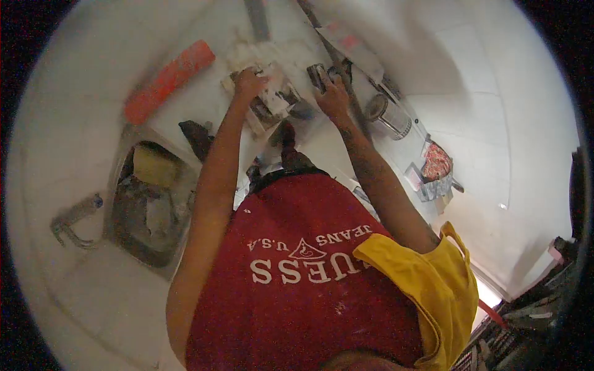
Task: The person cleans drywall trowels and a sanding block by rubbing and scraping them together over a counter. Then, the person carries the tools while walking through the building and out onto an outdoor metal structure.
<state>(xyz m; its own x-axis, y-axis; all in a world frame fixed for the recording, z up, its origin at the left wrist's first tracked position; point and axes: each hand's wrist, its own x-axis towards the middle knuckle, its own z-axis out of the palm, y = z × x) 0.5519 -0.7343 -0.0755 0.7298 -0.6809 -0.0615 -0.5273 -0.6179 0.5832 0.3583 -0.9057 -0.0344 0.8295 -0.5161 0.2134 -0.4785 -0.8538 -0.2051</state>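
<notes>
My left hand (249,85) is closed at the upper left edge of a pale, blurred slab (276,89) with dark patches. Its fingertips are smeared, so what it grips is not clear. To the right, my right hand (335,99) is wrapped round a small dark block-like object (317,77), held just apart from the slab. Below the slab, dark shapes stand close to the front of my red shirt (309,235).
At left are a long orange-red piece (170,80), a grey basin (112,216) with a yellowish sponge (154,166), and a faucet (77,219). On the right lie a perforated metal cylinder (393,117) and a red-patterned bundle (437,163). Yellow cloth (433,278) covers my shoulder.
</notes>
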